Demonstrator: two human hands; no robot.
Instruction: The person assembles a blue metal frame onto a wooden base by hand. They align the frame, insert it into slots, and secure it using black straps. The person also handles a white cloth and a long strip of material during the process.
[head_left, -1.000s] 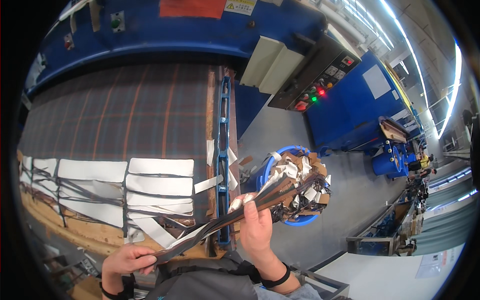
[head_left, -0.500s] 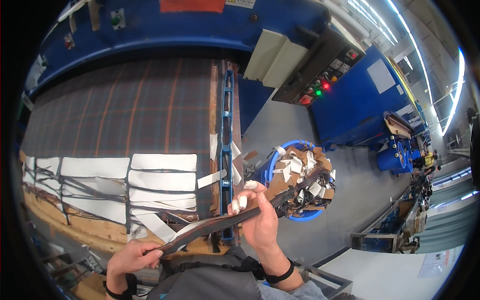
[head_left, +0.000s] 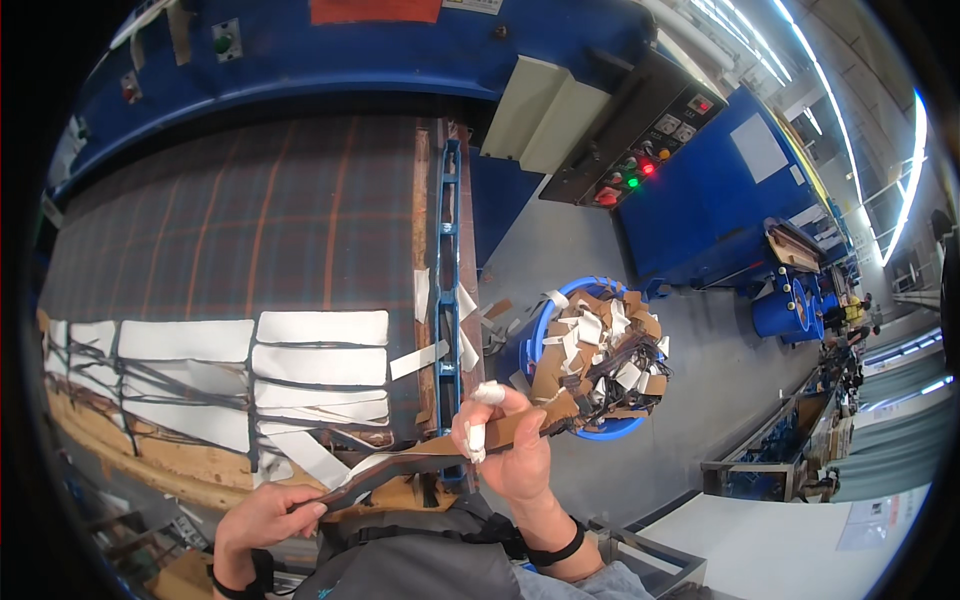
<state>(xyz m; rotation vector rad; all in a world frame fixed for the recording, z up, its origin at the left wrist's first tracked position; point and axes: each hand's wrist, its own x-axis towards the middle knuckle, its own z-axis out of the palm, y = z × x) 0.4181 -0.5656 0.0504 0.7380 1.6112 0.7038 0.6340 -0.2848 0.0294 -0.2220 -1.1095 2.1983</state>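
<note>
A long narrow strip (head_left: 408,468), dark on one face and brown on the other, stretches between my hands in front of my waist. My left hand (head_left: 268,520) pinches its lower left end. Farther right, my right hand (head_left: 512,455) holds the strip between thumb and fingers, with white wraps on some fingertips. The strip's far end reaches toward a blue bin (head_left: 541,345) heaped with brown and white scraps. Left of my hands, white cut panels (head_left: 322,362) lie in columns, dark thin offcuts between them, along the near edge of a dark plaid cloth (head_left: 230,220).
A blue slotted rail (head_left: 449,260) edges the machine bed on the right. Above the bed spans a blue machine beam (head_left: 300,70). A control panel (head_left: 640,150) with lit buttons stands at the upper right. A white tabletop (head_left: 760,540) lies at the lower right.
The right-hand part of the strip has turned, now showing its brown face. My right hand has shifted slightly left and its fingers have curled differently; my left hand keeps its pinch.
</note>
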